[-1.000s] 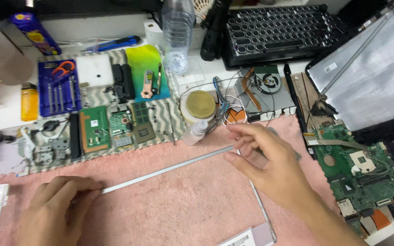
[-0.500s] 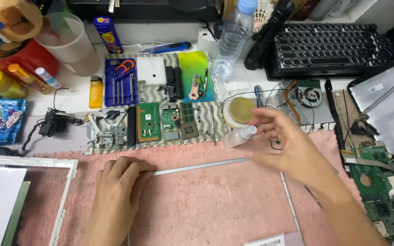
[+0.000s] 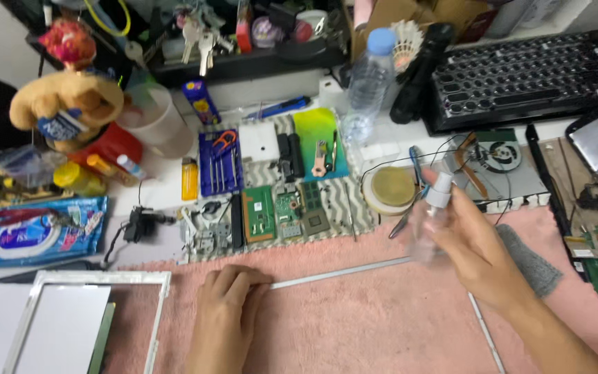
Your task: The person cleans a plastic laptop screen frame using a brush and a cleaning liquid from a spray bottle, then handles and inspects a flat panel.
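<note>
Clear spray bottle (image 3: 432,216) in right grip (image 3: 475,253)

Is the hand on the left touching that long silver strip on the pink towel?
Touching. The head view shows the left hand pressed flat on the pink towel, with its fingertips lying over the end of the long silver strip.

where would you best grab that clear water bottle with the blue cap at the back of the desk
Likely around the clear water bottle's ribbed middle, coming from the front. It stands upright; its round body suits a wrap grip. A black cylinder leans close on its right, a white block sits left, and the small blue cap gives less hold.
</note>
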